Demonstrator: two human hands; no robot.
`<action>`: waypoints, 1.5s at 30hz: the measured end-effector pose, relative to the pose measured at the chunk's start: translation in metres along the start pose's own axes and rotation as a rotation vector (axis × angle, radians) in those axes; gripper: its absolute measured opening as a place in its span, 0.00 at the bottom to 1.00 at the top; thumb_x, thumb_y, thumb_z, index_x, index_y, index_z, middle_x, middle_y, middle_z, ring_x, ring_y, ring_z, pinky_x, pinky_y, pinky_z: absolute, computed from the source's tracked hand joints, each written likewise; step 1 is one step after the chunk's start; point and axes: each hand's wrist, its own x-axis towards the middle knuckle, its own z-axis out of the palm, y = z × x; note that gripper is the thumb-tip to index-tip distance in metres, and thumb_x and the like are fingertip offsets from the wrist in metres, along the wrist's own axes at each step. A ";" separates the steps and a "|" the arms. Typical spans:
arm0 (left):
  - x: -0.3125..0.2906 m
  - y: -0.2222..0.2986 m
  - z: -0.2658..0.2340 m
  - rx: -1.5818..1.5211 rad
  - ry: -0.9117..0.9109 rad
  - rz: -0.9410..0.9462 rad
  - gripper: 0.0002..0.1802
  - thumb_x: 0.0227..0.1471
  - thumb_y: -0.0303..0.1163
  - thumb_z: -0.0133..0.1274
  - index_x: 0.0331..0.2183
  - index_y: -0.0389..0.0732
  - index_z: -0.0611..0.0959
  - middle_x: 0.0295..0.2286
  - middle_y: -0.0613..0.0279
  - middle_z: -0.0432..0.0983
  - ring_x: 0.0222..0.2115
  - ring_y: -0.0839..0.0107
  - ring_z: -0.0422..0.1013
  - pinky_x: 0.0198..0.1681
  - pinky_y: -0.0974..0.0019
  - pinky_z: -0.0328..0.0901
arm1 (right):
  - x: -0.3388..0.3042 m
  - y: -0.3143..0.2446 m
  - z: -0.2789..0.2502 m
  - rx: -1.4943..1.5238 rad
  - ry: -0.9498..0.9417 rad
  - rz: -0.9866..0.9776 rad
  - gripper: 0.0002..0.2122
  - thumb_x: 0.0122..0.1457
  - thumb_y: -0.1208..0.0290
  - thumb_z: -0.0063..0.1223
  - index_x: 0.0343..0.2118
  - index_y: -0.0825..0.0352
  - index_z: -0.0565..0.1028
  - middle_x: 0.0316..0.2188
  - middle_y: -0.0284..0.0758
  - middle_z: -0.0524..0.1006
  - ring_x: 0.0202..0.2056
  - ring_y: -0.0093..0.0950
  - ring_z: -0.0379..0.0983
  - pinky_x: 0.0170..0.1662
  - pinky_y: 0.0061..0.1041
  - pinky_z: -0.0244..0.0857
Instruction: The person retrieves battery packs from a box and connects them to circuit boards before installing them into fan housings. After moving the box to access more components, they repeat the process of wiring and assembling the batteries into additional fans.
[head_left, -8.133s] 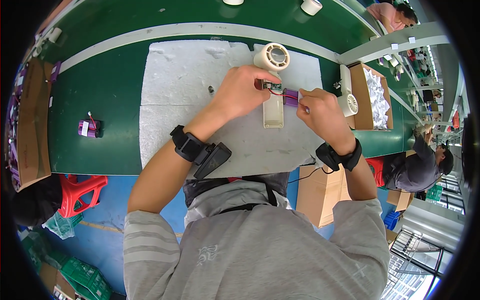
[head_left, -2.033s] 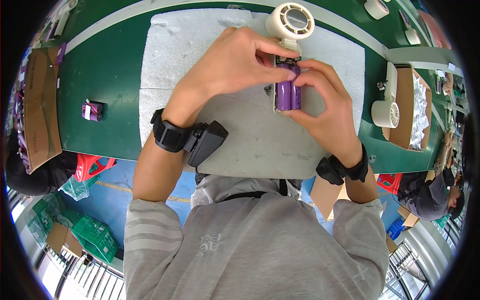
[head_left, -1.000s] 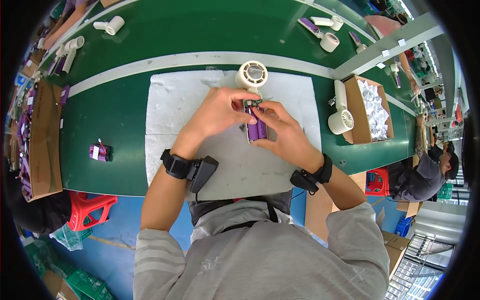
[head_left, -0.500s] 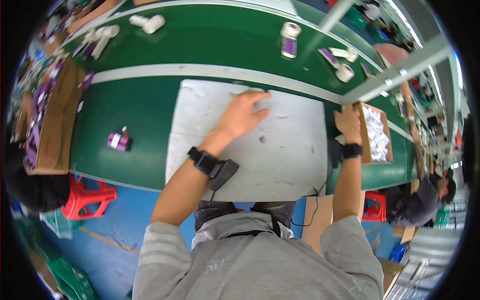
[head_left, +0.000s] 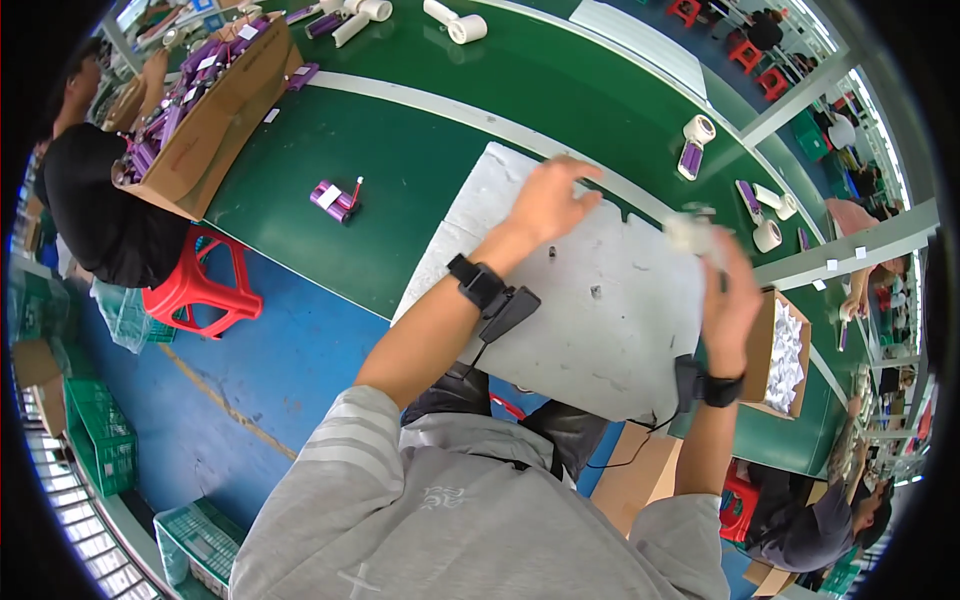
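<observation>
My left hand (head_left: 553, 203) hovers over the far part of the pale grey mat (head_left: 560, 320), thumb and fingers apart and nothing between them. At the mat's far right corner my right hand (head_left: 732, 300) is lifted and smeared by motion. A small whitish piece (head_left: 690, 232) is at its fingertips, too blurred to name. On the green bench to the left of the mat lies a purple battery pack (head_left: 333, 200) with a white label and a short lead with a connector. Each wrist wears a black strap with a dark module.
A cardboard box (head_left: 215, 150) of purple packs stands at the far left. Right of the mat is a smaller box (head_left: 772, 390) of white pieces. White round-headed housings (head_left: 467, 28) lie on the far green surface. A red stool (head_left: 205, 290) stands left; co-workers sit at both sides.
My right hand has come away from beside the small box, up toward the mat's far corner, with a whitish piece at its fingers. My left hand stays open. The view has turned left.
</observation>
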 end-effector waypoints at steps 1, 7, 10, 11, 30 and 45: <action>-0.002 0.002 -0.012 0.053 0.112 -0.032 0.18 0.45 0.34 0.60 0.41 0.43 0.81 0.36 0.50 0.77 0.33 0.58 0.74 0.38 0.60 0.69 | -0.010 -0.007 0.006 0.136 -0.119 0.029 0.26 0.47 0.87 0.52 0.52 0.65 0.71 0.38 0.43 0.76 0.38 0.37 0.75 0.44 0.31 0.68; -0.072 0.012 -0.135 0.475 0.531 -0.424 0.34 0.44 0.35 0.62 0.52 0.36 0.69 0.29 0.46 0.77 0.23 0.57 0.75 0.29 0.60 0.70 | -0.036 -0.023 0.029 0.434 -0.441 -0.101 0.17 0.45 0.89 0.50 0.40 0.69 0.75 0.35 0.43 0.75 0.36 0.41 0.74 0.40 0.29 0.68; -0.091 0.009 -0.161 0.428 0.416 -0.834 0.26 0.48 0.34 0.58 0.48 0.34 0.74 0.22 0.54 0.77 0.18 0.66 0.74 0.25 0.64 0.68 | -0.033 -0.011 0.037 0.558 -0.542 0.002 0.14 0.46 0.89 0.49 0.37 0.70 0.76 0.35 0.43 0.75 0.36 0.39 0.74 0.39 0.27 0.68; -0.096 0.004 -0.164 0.392 0.366 -0.881 0.21 0.50 0.33 0.56 0.45 0.33 0.77 0.21 0.56 0.77 0.17 0.69 0.73 0.24 0.67 0.68 | -0.029 -0.007 0.040 0.625 -0.610 0.096 0.13 0.47 0.88 0.48 0.36 0.70 0.76 0.36 0.42 0.75 0.37 0.38 0.74 0.39 0.26 0.68; -0.009 0.058 0.010 0.112 -0.348 0.182 0.21 0.43 0.33 0.65 0.41 0.41 0.80 0.33 0.67 0.74 0.32 0.76 0.69 0.35 0.69 0.65 | -0.045 0.008 0.047 0.696 -0.051 0.645 0.11 0.47 0.82 0.62 0.31 0.70 0.71 0.33 0.36 0.75 0.31 0.26 0.72 0.36 0.24 0.66; -0.005 0.013 0.027 -0.318 -0.581 -0.081 0.09 0.42 0.18 0.59 0.31 0.38 0.82 0.26 0.66 0.76 0.26 0.78 0.68 0.31 0.73 0.64 | -0.042 -0.007 0.072 0.660 -0.160 0.226 0.15 0.39 0.87 0.62 0.26 0.68 0.67 0.30 0.34 0.76 0.32 0.33 0.69 0.34 0.28 0.66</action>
